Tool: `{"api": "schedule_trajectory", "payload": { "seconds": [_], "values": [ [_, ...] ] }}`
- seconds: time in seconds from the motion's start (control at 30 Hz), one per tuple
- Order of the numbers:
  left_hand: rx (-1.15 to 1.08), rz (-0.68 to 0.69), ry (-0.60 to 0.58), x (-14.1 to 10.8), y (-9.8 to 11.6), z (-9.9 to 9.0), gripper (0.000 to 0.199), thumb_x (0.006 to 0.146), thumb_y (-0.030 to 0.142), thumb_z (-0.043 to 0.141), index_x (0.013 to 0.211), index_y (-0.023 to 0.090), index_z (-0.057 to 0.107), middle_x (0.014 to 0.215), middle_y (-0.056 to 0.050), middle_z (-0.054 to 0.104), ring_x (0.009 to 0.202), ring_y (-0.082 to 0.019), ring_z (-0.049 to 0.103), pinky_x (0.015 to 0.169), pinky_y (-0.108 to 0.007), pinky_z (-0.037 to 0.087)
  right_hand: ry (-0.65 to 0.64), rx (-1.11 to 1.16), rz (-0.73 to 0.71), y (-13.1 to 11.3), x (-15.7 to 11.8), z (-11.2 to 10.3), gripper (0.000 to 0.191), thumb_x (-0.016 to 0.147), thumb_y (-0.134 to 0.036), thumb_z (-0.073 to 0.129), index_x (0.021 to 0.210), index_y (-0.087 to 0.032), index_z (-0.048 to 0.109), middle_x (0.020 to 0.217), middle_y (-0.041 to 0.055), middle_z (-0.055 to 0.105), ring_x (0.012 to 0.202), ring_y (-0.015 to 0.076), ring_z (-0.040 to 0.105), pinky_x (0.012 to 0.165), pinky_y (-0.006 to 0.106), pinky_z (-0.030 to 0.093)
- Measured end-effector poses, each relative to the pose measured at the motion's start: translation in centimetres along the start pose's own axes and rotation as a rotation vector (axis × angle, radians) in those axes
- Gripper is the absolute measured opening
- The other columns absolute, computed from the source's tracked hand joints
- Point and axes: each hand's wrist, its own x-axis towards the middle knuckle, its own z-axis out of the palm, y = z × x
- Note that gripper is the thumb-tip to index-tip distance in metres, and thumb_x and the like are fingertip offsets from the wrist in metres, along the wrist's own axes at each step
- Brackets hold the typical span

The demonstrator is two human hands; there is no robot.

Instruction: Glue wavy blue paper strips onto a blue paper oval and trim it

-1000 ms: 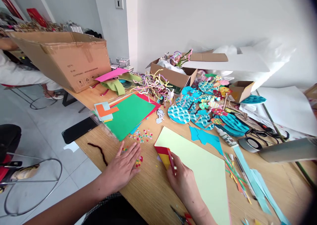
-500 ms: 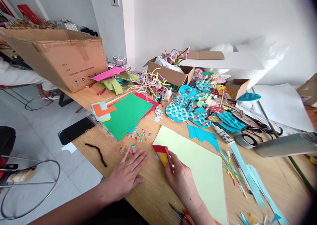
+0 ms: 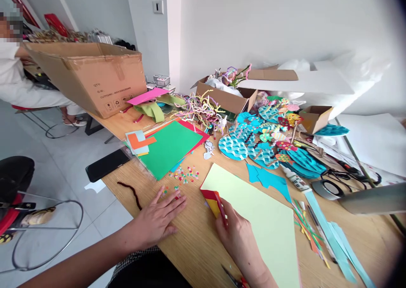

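My left hand lies flat on the wooden table, its fingers spread. Its fingertips reach small round confetti pieces, some of which are partly hidden by the fingers. My right hand is closed at the left edge of a pale green sheet of paper. Between its thumb and fingers is a raised corner of red and yellow paper from under the pale sheet. How many layers it pinches is hidden. Beside my right wrist lie scissors, partly covered by the forearm.
A green sheet lies on other coloured paper, near a black phone at the table edge. Blue decorated pieces, a glue bottle, paper strips and a tape roll are at right. A cardboard box stands far left.
The view has shifted, so the scene sits farther right. My left hand has slid slightly left and nearer across the table. My right hand keeps its grip on the paper corner.
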Motion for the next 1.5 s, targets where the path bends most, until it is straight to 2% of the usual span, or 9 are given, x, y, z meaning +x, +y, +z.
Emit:
{"api": "schedule_trajectory", "payload": {
  "seconds": [0.2, 0.37, 0.53, 0.73, 0.9, 1.07, 1.2, 1.33, 1.5],
  "values": [
    [0.049, -0.010, 0.007, -0.7, -1.3, -0.2, 0.066, 0.093, 0.055, 0.032, 0.149, 0.023, 0.016, 0.153, -0.005, 0.028, 0.143, -0.022, 0.018, 0.115, -0.047, -0.009, 0.019, -0.017, -0.027, -0.3, 0.2, -0.2, 0.035, 0.077, -0.009, 0.037, 0.107, -0.017, 0.053, 0.073, 0.0024, 0.070, 0.056, 0.0182, 0.067, 0.049, 0.025, 0.047],
    [0.035, -0.043, 0.014, -0.4, -2.5, 0.1, 0.064, 0.095, 0.052, 0.030, 0.149, 0.022, 0.015, 0.152, -0.006, 0.033, 0.142, -0.020, 0.021, 0.115, -0.048, -0.008, 0.002, -0.024, -0.018, -0.4, 0.1, -0.1, 0.034, 0.077, -0.009, 0.037, 0.105, -0.018, 0.054, 0.069, 0.0010, 0.069, 0.055, 0.0178, 0.066, 0.049, 0.025, 0.045],
    [0.045, -0.059, 0.009, -0.2, -3.2, -0.3, 0.063, 0.093, 0.055, 0.032, 0.148, 0.026, 0.021, 0.155, -0.008, 0.025, 0.143, -0.023, 0.019, 0.116, -0.050, 0.001, -0.043, -0.039, -0.035, -0.5, -0.1, -0.1, 0.030, 0.080, -0.009, 0.038, 0.101, -0.019, 0.055, 0.068, 0.0006, 0.066, 0.055, 0.0170, 0.064, 0.050, 0.025, 0.046],
    [0.073, -0.054, 0.052, -0.5, -2.8, -0.7, 0.060, 0.093, 0.050, 0.039, 0.147, 0.028, 0.024, 0.155, -0.007, 0.025, 0.142, -0.025, 0.021, 0.116, -0.047, 0.014, -0.138, -0.248, -0.123, -2.3, -1.2, 0.9, 0.029, 0.076, -0.002, 0.050, 0.098, -0.018, 0.060, 0.086, 0.0085, 0.067, 0.080, 0.0231, 0.066, 0.065, 0.032, 0.055],
    [0.066, 0.001, 0.113, 1.1, -1.8, -2.1, 0.063, 0.092, 0.047, 0.043, 0.147, 0.022, 0.025, 0.155, -0.009, 0.025, 0.142, -0.029, 0.021, 0.114, -0.045, 0.024, -0.175, -0.326, -0.143, -3.8, -2.0, 1.2, 0.030, 0.072, -0.005, 0.063, 0.101, -0.013, 0.064, 0.100, 0.0148, 0.066, 0.110, 0.0346, 0.057, 0.080, 0.040, 0.056],
    [0.014, 0.051, 0.185, 4.8, -0.2, -2.5, 0.052, 0.094, 0.037, 0.044, 0.144, 0.023, 0.035, 0.151, -0.005, 0.034, 0.139, -0.025, 0.029, 0.112, -0.041, 0.031, -0.209, -0.038, 0.006, -2.1, -2.2, -2.6, 0.032, 0.086, -0.021, 0.058, 0.118, -0.019, 0.058, 0.118, 0.0099, 0.061, 0.112, 0.0233, 0.057, 0.093, 0.034, 0.051],
    [-0.131, -0.055, 0.211, 8.2, 0.9, -1.0, 0.050, 0.095, 0.035, 0.041, 0.142, 0.019, 0.037, 0.146, -0.009, 0.043, 0.134, -0.023, 0.039, 0.107, -0.038, 0.041, -0.019, -0.204, 0.327, 2.6, -4.6, -5.2, 0.041, 0.091, -0.032, 0.052, 0.126, -0.013, 0.053, 0.127, 0.0163, 0.056, 0.117, 0.0277, 0.054, 0.097, 0.043, 0.047],
    [-0.218, -0.129, 0.168, 10.3, 1.3, 0.9, 0.050, 0.093, 0.033, 0.040, 0.141, 0.018, 0.037, 0.144, -0.011, 0.045, 0.131, -0.024, 0.043, 0.103, -0.039, 0.045, -0.011, -0.414, 0.627, 7.1, -8.0, -5.7, 0.066, 0.083, -0.047, 0.060, 0.132, -0.005, 0.048, 0.130, 0.0227, 0.053, 0.122, 0.0366, 0.048, 0.096, 0.048, 0.045],
    [-0.242, -0.198, 0.166, 10.7, 2.0, 2.7, 0.049, 0.090, 0.031, 0.044, 0.138, 0.020, 0.042, 0.146, -0.011, 0.042, 0.130, -0.028, 0.045, 0.101, -0.043, 0.046, -0.127, -0.437, 0.732, 8.7, -9.8, -4.7, 0.075, 0.078, -0.050, 0.063, 0.136, -0.005, 0.045, 0.136, 0.0216, 0.049, 0.126, 0.0364, 0.045, 0.102, 0.048, 0.039]
  ]
}}
